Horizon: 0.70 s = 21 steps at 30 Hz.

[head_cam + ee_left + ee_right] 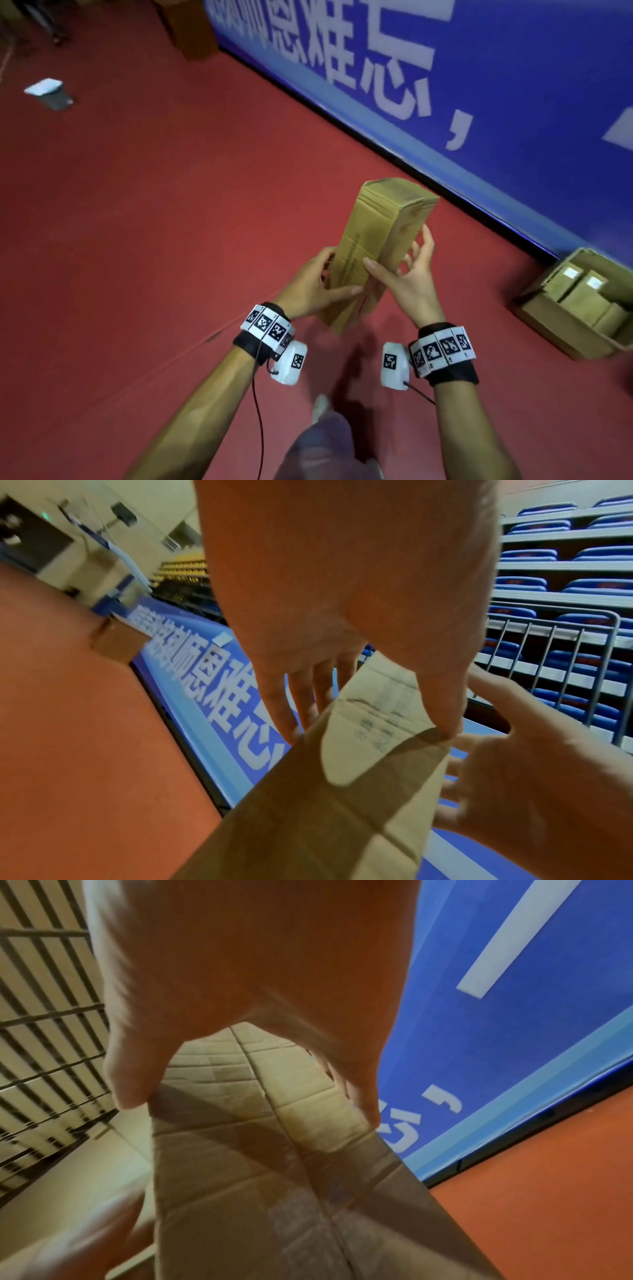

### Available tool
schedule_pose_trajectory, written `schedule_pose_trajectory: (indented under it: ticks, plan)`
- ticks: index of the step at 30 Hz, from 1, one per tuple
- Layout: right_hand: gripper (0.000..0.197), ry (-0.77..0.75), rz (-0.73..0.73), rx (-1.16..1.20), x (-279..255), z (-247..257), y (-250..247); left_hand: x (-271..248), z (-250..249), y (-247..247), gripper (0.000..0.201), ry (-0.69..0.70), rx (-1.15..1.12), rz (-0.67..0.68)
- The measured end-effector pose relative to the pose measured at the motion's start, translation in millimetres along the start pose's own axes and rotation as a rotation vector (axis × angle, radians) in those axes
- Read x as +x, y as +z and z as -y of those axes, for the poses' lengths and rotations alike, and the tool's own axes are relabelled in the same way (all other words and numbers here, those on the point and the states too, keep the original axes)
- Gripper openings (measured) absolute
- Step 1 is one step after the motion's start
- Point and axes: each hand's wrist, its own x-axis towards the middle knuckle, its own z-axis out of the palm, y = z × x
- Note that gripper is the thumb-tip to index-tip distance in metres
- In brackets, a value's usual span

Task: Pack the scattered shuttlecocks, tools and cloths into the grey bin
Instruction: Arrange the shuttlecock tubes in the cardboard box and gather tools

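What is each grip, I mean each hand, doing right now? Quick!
Left grip: holding the cardboard box, thumb in front and fingers behind.
Right grip: open, fingers spread behind the box, thumb touching its front.

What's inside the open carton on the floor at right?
Several long brown boxes, two showing white labels, lie in the carton. Anything beneath them is covered; its right part is out of frame.

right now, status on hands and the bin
Left hand grips long cardboard box, held up. Right hand spread against its side. Grey bin far left; open carton at right.
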Motion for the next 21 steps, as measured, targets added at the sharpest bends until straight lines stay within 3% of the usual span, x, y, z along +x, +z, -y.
schedule_pose_trajectory:
  ticks: [8,13,18,21]
  plan:
    - [0.115,-0.019,-0.114,0.042,107.1,1.0,-131.9,190.3,-27.4,82.4,0.080,-0.039,-0.154,0.384]
    - [0.106,-0.037,-0.214,-0.047,190.5,21.4,-220.5,333.8,-62.2,144.2,0.084,0.034,-0.163,0.560]
    - [0.105,-0.042,-0.422,-0.023,227.2,37.5,-299.4,439.2,-113.7,215.0,0.098,0.145,-0.119,0.767]
    - [0.091,-0.014,-0.595,0.004,228.0,40.8,-355.8,482.3,-146.0,278.2,0.104,0.221,-0.074,0.908]
